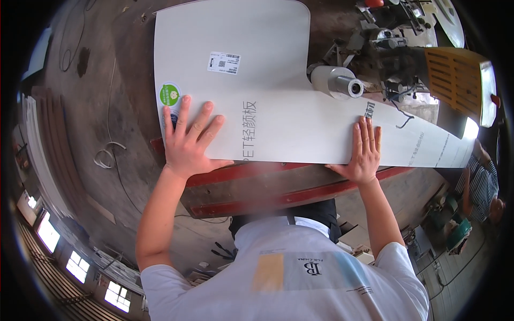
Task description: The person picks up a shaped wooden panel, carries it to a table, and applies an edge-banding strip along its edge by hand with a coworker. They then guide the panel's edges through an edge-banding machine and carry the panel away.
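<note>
Feeding step by the look of it: left hand (187,140) and right hand (365,152) both lay open, palms flat on the grey-white panel (278,115) spanning frame centre over the red-edged table (251,187), next likely an even push toward the roller (338,81) upper right

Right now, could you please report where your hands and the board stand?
Left hand flat on white board, fingers spread. Right hand flat at near edge. Metal roller beside the far edge.
</note>
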A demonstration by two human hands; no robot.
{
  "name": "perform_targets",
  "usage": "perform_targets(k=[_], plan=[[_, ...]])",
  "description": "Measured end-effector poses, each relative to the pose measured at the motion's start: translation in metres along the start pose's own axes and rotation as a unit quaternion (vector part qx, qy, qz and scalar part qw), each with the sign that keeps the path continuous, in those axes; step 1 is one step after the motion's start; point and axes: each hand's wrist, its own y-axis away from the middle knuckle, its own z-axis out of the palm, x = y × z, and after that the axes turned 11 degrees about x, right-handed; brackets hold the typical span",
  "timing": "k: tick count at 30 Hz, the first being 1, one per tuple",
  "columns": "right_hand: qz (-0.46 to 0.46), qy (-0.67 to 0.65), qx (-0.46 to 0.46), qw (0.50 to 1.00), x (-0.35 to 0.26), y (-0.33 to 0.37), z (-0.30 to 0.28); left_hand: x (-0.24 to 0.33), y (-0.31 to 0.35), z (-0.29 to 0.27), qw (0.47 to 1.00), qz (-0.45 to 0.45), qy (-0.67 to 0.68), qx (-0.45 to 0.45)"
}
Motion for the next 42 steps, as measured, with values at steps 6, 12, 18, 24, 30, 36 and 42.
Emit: perform_targets(k=[6, 12, 18, 24, 30, 36, 42], plan=[[0.014, -0.003, 0.004, 1.000, -0.012, 0.008, 0.003, -0.006, -0.003, -0.005, 0.999, 0.031, -0.010, 0.007], [0.034, -0.014, -0.001, 0.999, -0.021, 0.018, 0.000, -0.007, -0.003, -0.007, 0.998, 0.057, -0.024, 0.017], [0.053, -0.037, 0.004, 0.998, -0.031, 0.031, 0.000, -0.010, -0.001, -0.008, 0.997, 0.068, -0.033, 0.018], [0.074, -0.050, 0.019, 0.996, -0.044, 0.040, -0.003, -0.015, -0.006, -0.013, 0.995, 0.090, -0.033, 0.008], [0.076, -0.066, 0.027, 0.995, -0.043, 0.043, -0.002, 0.022, -0.011, -0.007, 0.996, 0.077, -0.050, -0.020], [0.067, -0.065, 0.030, 0.995, -0.038, 0.044, 0.002, 0.219, -0.057, 0.061, 0.995, 0.054, 0.078, 0.008], [0.023, -0.148, 0.061, 0.987, -0.031, 0.043, 0.001, 0.227, -0.063, 0.077, 0.994, -0.031, 0.039, 0.093]])
